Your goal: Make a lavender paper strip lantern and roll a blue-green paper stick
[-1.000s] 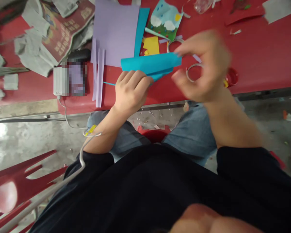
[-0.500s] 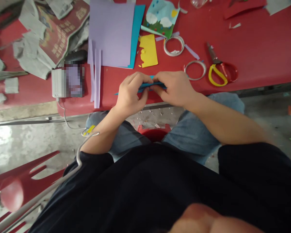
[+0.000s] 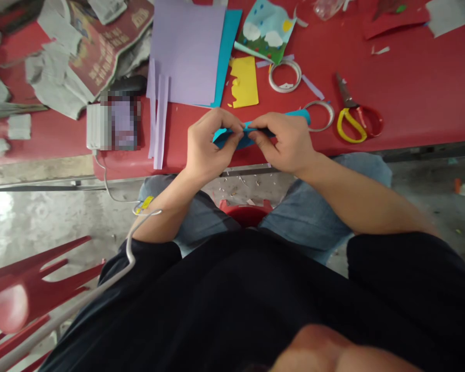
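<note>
A folded piece of blue paper point(image 3: 232, 138) is held over the near edge of the red table point(image 3: 411, 93). My left hand point(image 3: 207, 150) pinches its left part, fingers curled. My right hand point(image 3: 282, 142) pinches its right part, thumb and fingers pressed on the fold. The two hands almost touch at the middle. Most of the paper is hidden under my fingers; one blue corner point(image 3: 300, 113) shows past my right hand.
Scissors with yellow and red handles point(image 3: 352, 116) lie to the right. Two tape rings point(image 3: 284, 76) point(image 3: 321, 114), a yellow scrap point(image 3: 245, 81), lilac sheets point(image 3: 186, 49) and strips point(image 3: 158, 119), a paper collage point(image 3: 267, 28), newspapers point(image 3: 89, 46) and a blurred device point(image 3: 114, 124) lie on the table.
My right hand came down from above the table onto the blue paper, which went from a wide flat fold to a small bundle pinched between both hands.
</note>
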The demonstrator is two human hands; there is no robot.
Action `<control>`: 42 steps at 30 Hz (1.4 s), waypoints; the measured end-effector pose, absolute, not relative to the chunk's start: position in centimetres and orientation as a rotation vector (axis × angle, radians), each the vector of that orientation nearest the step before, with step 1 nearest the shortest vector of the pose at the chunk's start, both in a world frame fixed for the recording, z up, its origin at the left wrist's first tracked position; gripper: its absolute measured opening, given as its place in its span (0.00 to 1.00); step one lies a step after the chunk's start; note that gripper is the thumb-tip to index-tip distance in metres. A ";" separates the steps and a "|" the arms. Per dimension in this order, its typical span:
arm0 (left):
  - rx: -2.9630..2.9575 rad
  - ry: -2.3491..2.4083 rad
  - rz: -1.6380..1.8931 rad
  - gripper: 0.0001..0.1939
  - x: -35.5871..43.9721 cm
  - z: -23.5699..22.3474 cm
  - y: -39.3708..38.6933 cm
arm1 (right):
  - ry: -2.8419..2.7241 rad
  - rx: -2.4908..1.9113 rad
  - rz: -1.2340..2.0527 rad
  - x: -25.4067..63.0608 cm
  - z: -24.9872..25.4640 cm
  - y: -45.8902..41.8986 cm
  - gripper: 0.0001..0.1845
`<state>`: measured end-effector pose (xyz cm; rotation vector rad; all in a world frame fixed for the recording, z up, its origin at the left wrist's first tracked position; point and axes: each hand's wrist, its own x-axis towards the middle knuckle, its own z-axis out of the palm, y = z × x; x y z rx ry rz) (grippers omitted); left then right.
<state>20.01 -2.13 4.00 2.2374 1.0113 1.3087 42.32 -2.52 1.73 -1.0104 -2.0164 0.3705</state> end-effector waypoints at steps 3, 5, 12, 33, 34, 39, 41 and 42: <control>2.232 1.025 1.290 0.07 19.9 4.0 -2.3 | -1.993 -0.995 0.350 42.1 1.6 -2.7 0.17; 2.207 1.058 1.260 0.08 19.9 4.0 -2.3 | -1.986 -1.016 0.350 42.0 1.4 -2.7 0.18; 2.167 1.099 1.305 0.17 20.2 4.3 -2.2 | -1.977 -1.069 0.348 41.9 1.1 -2.9 0.19; 2.284 1.097 1.265 0.16 19.6 3.4 -1.7 | -1.885 -1.046 0.338 41.5 0.6 -2.5 0.19; 2.271 1.120 1.244 0.16 19.6 3.4 -1.8 | -1.878 -1.048 0.346 41.5 0.6 -2.4 0.19; 2.282 1.124 1.219 0.14 19.7 3.4 -1.9 | -1.853 -1.076 0.376 41.5 0.5 -2.3 0.18; 2.287 1.103 1.208 0.13 19.7 3.5 -2.1 | -1.847 -1.079 0.385 41.5 0.6 -2.4 0.17; 2.291 1.098 1.201 0.12 19.7 3.6 -2.1 | -1.844 -1.077 0.386 41.5 0.7 -2.4 0.16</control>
